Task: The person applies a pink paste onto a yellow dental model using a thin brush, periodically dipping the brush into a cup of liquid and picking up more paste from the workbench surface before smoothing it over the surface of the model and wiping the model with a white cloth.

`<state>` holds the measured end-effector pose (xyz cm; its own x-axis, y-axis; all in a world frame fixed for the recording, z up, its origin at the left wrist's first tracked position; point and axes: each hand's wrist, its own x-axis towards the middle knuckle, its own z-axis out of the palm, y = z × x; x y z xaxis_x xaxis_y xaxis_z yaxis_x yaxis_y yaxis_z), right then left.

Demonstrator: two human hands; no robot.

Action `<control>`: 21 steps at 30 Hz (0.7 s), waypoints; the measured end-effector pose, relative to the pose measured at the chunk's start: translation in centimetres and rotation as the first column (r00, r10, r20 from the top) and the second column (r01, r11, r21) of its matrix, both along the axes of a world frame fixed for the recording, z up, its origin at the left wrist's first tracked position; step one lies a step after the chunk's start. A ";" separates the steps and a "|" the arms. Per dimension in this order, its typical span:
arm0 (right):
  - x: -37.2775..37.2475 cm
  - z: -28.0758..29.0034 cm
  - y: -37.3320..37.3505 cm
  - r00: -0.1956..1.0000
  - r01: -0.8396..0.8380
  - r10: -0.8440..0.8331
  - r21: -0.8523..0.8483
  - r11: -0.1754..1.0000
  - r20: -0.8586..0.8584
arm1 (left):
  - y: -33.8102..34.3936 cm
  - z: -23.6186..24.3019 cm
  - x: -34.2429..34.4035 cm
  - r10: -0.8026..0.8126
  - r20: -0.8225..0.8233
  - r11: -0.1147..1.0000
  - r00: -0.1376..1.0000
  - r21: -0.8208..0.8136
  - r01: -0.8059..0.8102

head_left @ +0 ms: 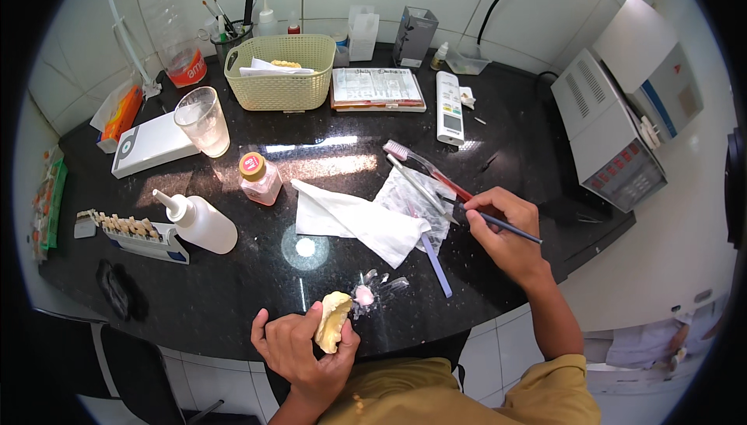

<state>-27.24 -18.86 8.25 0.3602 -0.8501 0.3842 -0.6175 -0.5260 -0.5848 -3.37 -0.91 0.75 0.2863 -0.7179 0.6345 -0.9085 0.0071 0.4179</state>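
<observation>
My left hand [306,347] grips a pale yellow dental cast [333,322] near the counter's front edge. Beside the cast, a small pink lump [363,295] lies among whitish smears on the counter. My right hand [504,232] pinches a slim tool with a dark blue handle [510,227]; its working tip is too small to make out. Close to that hand lie a toothbrush [420,162] with a red handle and a pointed metal instrument [420,188], on crumpled clear plastic [408,203]. A folded white cloth [358,219] and a lavender stick [436,265] lie to the left.
On the left stand a white squeeze bottle [206,223], a tooth shade guide [144,237], a jar of pink powder [260,182] and a glass [204,123]. A green basket [280,86], a remote control [449,110] and a boxy white appliance [607,129] are farther back.
</observation>
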 end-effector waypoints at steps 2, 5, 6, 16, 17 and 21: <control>-0.3 -0.1 0.2 1.000 -0.005 0.005 -0.036 0.999 -0.003 | 0.1 0.4 -0.3 0.000 -0.021 1.000 1.000 0.029 0.001; 0.2 -0.1 0.0 1.000 -0.025 0.026 -0.105 0.994 0.012 | 0.1 0.5 -0.4 -0.003 -0.042 0.999 0.999 0.042 0.005; 0.1 -0.2 -0.3 0.999 -0.046 0.045 -0.138 0.989 -0.010 | -0.2 0.6 -0.5 -0.017 -0.050 0.999 0.999 0.035 0.018; 1.0 -0.9 7.2 0.829 -0.162 -0.020 0.274 0.948 0.558 | -0.1 0.1 0.1 0.026 -0.043 0.999 0.999 0.025 -0.025; 1.3 -1.0 8.3 0.813 -0.215 -0.024 0.338 0.916 0.582 | -0.2 0.2 -0.1 0.020 -0.045 0.999 0.999 0.030 -0.019; 3.4 -2.5 10.4 0.803 -0.260 -0.073 0.458 0.850 0.592 | -0.2 0.4 -0.1 0.009 -0.057 0.998 0.998 0.055 -0.006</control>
<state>-23.86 -8.51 5.78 0.3044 -0.9493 0.0792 -0.0448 -0.0973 -0.9942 -3.46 -1.14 1.13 0.3270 -0.7486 0.5768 -0.8828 -0.0242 0.4691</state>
